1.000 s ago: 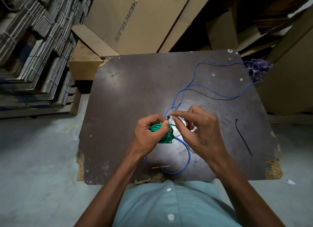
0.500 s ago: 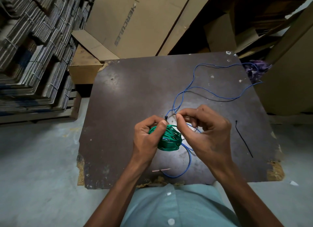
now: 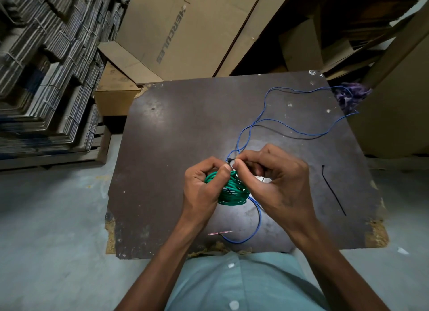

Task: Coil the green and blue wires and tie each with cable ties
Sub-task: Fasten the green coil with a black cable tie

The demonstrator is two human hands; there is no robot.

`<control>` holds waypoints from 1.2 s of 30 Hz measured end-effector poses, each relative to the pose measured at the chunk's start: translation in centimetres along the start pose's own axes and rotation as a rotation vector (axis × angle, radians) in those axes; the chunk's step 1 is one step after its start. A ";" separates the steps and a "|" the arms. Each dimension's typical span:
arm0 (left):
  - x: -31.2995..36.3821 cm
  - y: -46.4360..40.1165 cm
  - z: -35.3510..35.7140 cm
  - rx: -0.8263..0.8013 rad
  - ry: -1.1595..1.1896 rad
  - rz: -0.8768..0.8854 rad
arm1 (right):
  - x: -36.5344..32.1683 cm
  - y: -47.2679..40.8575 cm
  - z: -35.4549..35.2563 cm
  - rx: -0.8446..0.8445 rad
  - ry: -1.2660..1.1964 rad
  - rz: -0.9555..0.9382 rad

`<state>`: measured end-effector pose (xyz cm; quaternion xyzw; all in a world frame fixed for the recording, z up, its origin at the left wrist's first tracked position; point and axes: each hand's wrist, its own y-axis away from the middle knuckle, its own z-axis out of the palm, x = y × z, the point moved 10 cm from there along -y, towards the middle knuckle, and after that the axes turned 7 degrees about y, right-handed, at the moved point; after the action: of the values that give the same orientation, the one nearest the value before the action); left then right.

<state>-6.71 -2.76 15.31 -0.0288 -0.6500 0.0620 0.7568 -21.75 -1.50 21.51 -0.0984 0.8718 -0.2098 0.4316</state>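
My left hand (image 3: 204,190) grips a coil of green wire (image 3: 233,192) just above the dark table (image 3: 176,148). My right hand (image 3: 276,183) pinches a black cable tie (image 3: 230,160) at the top of the coil, thumb and forefinger meeting at the tie's head. The blue wire (image 3: 299,130) lies loose across the table, looping from the far right corner, under my hands, to a bare end near the front edge. A second black cable tie (image 3: 333,190) lies flat on the table to the right of my hands.
Cardboard boxes (image 3: 185,29) lean behind the table. Stacks of flattened cartons (image 3: 46,66) fill the left side. A purple cloth (image 3: 351,94) sits at the far right corner. The table's front corners are chipped. Grey floor lies on both sides.
The green coil has turned in my left hand so more of it shows. My right hand's pinch has risen to the cable tie head at the coil's top.
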 end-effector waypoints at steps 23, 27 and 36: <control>2.1 -0.6 -0.3 -0.054 -0.396 0.129 | 0.8 -0.3 0.7 -0.184 -0.058 -0.016; 2.9 -0.6 0.4 -0.082 -0.540 0.225 | 1.8 -0.1 0.0 -0.098 -0.109 0.115; 3.3 -0.9 0.1 -0.094 -0.678 0.298 | 4.4 0.2 1.8 -0.282 -0.318 0.400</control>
<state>-6.32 -3.19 18.68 -0.1357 -0.8546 0.1475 0.4791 -22.99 -3.33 17.36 -0.0154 0.8157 0.0205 0.5779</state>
